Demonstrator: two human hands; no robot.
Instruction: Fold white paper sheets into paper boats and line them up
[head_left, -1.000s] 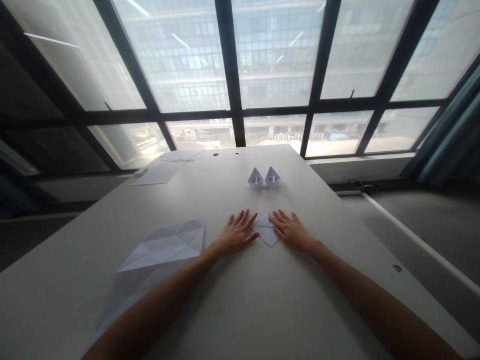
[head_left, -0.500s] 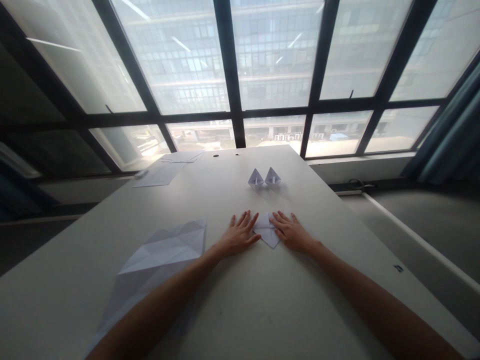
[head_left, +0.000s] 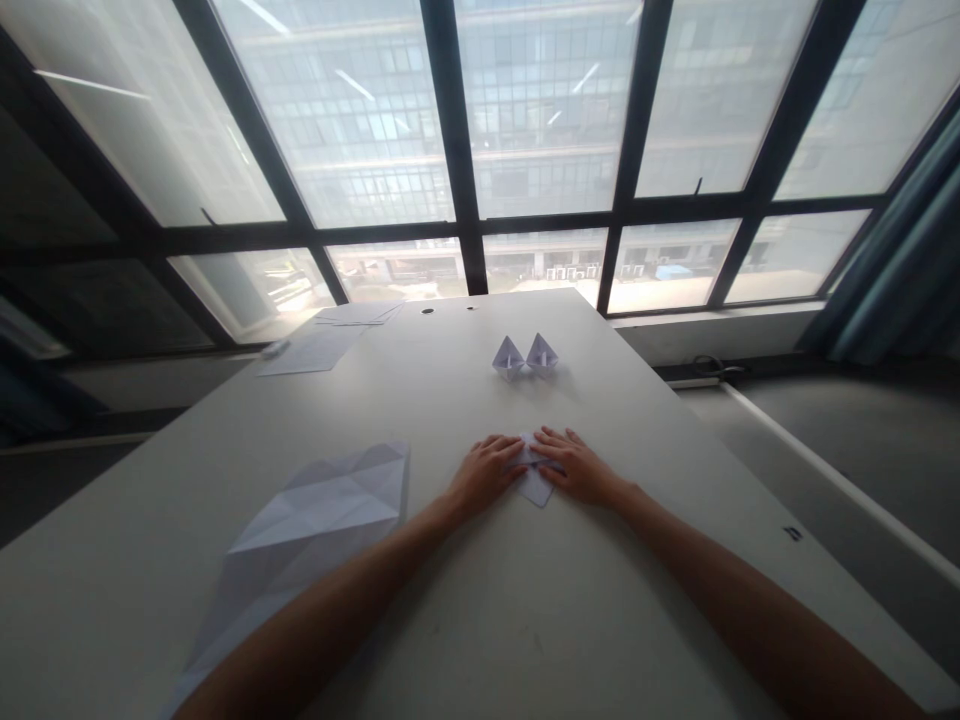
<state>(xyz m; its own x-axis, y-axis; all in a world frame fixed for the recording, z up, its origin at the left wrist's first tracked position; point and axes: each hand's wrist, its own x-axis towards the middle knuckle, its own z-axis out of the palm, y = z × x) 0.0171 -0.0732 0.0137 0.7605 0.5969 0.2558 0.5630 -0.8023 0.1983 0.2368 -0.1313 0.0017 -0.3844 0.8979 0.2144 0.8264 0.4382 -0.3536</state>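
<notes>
A small folded white paper (head_left: pixel 536 487) lies on the grey table (head_left: pixel 480 610) in front of me, mostly covered by my hands. My left hand (head_left: pixel 484 470) has its fingers curled in and pinches the paper's left part. From the other side, my right hand (head_left: pixel 576 466) lies across the paper's upper part with its fingers stretched out and pressing down. Only the paper's lower point shows between the two hands.
Two small folded paper boats (head_left: pixel 526 355) stand side by side further back on the table. A large creased sheet (head_left: pixel 322 505) lies at my left. Flat sheets (head_left: pixel 330 340) rest at the far left corner. Windows run behind the table's far edge.
Both hands have slid inward over the folded paper. My left hand's fingers, spread flat beside it before, are now curled onto it. The right hand covers more of the paper.
</notes>
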